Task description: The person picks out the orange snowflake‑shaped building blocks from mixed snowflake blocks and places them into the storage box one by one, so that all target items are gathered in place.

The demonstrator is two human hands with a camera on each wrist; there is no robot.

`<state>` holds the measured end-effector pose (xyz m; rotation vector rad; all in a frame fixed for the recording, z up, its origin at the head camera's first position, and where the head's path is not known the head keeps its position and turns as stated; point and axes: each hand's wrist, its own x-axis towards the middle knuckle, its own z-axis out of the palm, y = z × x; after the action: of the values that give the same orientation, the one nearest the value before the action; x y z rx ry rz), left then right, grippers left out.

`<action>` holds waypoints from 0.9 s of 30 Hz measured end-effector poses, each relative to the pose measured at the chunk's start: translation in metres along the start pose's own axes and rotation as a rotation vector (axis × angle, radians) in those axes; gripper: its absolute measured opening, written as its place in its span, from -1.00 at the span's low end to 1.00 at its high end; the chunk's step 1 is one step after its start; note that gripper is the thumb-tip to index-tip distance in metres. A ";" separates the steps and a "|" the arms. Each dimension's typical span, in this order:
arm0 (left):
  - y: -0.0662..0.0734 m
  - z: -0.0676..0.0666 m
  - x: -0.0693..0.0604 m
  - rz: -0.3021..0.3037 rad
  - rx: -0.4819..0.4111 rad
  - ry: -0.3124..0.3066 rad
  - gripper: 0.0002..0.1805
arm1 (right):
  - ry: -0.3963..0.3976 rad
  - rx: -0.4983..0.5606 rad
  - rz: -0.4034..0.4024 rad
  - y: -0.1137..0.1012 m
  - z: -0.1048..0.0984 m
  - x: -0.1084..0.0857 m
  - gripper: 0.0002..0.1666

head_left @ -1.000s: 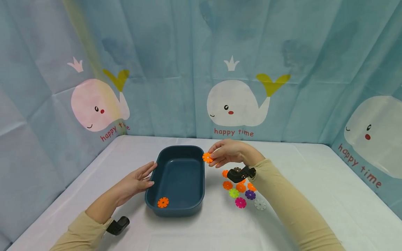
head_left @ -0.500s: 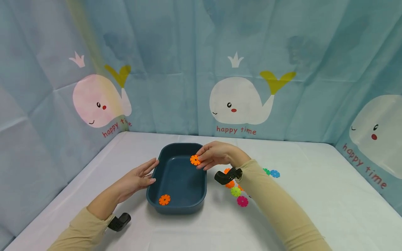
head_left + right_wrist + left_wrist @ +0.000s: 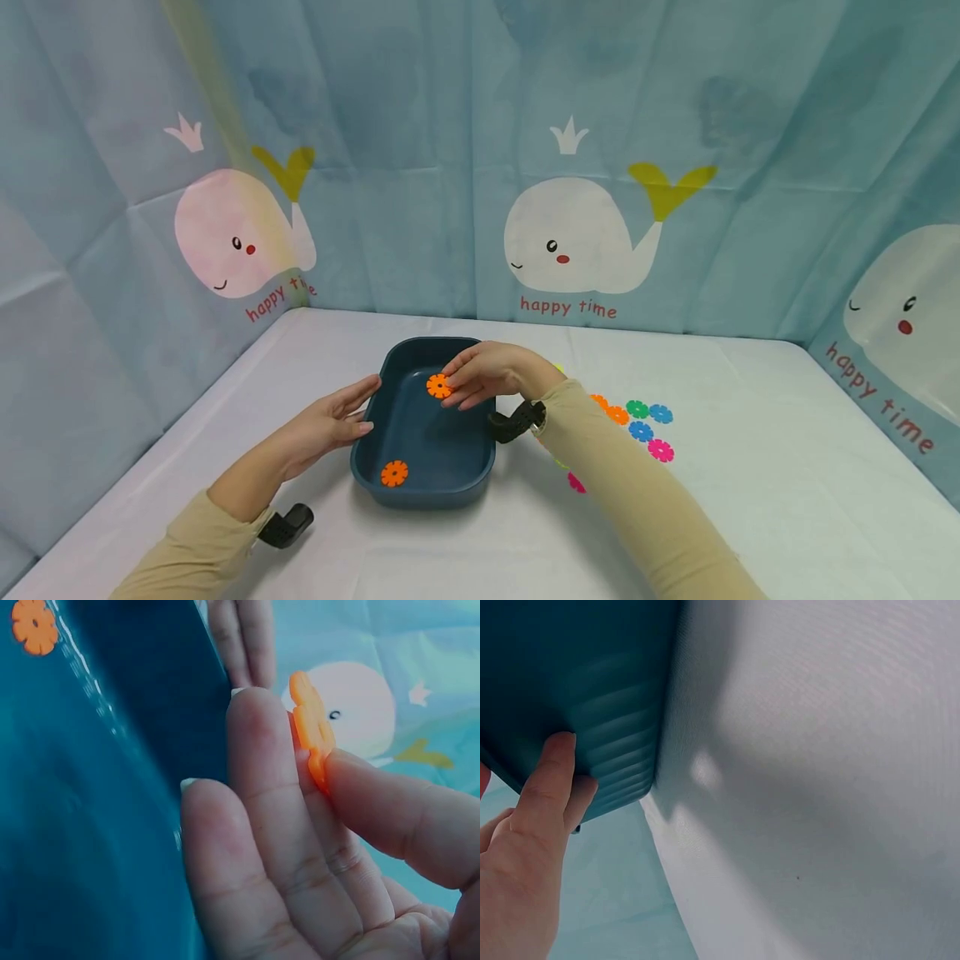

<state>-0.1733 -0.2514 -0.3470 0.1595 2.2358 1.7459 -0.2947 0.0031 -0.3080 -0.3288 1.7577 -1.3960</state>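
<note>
An orange notched disc point(image 3: 438, 386) is pinched between the thumb and fingers of my right hand point(image 3: 487, 372), above the far part of the dark blue basin point(image 3: 423, 497). The right wrist view shows this orange disc point(image 3: 312, 727) almost edge-on. Another orange disc point(image 3: 393, 473) lies on the basin floor at the near left corner. My left hand point(image 3: 322, 429) is at the basin's left side; in the left wrist view its extended fingers point(image 3: 551, 780) touch the outer wall.
Right of the basin, several notched discs lie on the white table point(image 3: 750, 467), among them a green disc point(image 3: 637, 409), a blue disc point(image 3: 641, 432) and a pink disc point(image 3: 661, 451). My right sleeve covers some of them. A whale-print curtain point(image 3: 420, 208) stands behind.
My right hand has carried the orange disc leftward, from the basin's right rim to over its inside. The left hand has stayed at the basin's left side.
</note>
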 end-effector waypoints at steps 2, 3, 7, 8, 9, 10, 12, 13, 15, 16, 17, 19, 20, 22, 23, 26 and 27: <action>0.000 0.000 0.000 -0.001 -0.001 0.003 -0.14 | -0.008 0.006 0.005 -0.001 0.004 0.003 -0.73; 0.000 0.000 0.000 -0.001 -0.002 0.002 -0.14 | -0.011 0.010 0.008 -0.001 0.006 0.005 -0.73; 0.000 -0.001 0.001 -0.004 -0.009 0.003 -0.10 | -0.007 0.006 0.008 -0.001 0.013 0.011 -0.73; 0.000 -0.001 0.001 -0.005 -0.013 0.004 -0.09 | -0.006 0.001 0.009 -0.001 0.015 0.013 -0.73; 0.000 -0.001 0.001 -0.006 -0.018 0.004 -0.08 | -0.004 -0.005 0.008 0.000 0.017 0.016 -0.72; 0.000 -0.001 0.002 -0.008 -0.022 0.006 -0.07 | -0.003 -0.014 0.010 0.001 0.020 0.018 -0.73; 0.000 -0.001 0.002 -0.012 -0.026 0.006 -0.07 | -0.002 -0.029 0.021 0.002 0.024 0.023 -0.74; 0.000 -0.001 0.001 -0.014 -0.029 0.006 -0.07 | 0.002 -0.042 0.026 0.003 0.027 0.026 -0.75; 0.001 -0.001 0.001 -0.013 -0.034 0.004 -0.08 | 0.003 -0.070 0.040 0.004 0.032 0.032 -0.79; 0.001 -0.001 0.001 -0.012 -0.036 0.003 -0.08 | -0.001 -0.084 0.049 0.004 0.034 0.035 -0.81; 0.001 -0.001 0.001 -0.010 -0.038 0.001 -0.08 | -0.007 -0.098 0.055 0.005 0.037 0.039 -0.83; 0.001 -0.001 0.000 -0.006 -0.041 -0.001 -0.09 | -0.020 -0.129 0.072 0.006 0.041 0.044 -0.87; 0.001 -0.001 0.000 -0.004 -0.042 -0.002 -0.09 | -0.028 -0.142 0.079 0.006 0.043 0.047 -0.87; 0.001 -0.001 0.000 -0.002 -0.044 -0.003 -0.08 | -0.035 -0.168 0.093 0.006 0.046 0.050 -0.89; 0.001 -0.001 0.000 -0.001 -0.044 -0.004 -0.08 | -0.034 -0.181 0.099 0.006 0.047 0.051 -0.89; 0.000 -0.001 0.001 0.000 -0.045 -0.003 -0.09 | -0.027 -0.226 0.122 0.006 0.050 0.054 -0.92; 0.000 -0.001 0.001 0.000 -0.046 -0.002 -0.09 | -0.024 -0.241 0.133 0.006 0.051 0.055 -0.92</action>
<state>-0.1744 -0.2522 -0.3472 0.1515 2.1921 1.7949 -0.2886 -0.0650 -0.3392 -0.3487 1.8954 -1.0845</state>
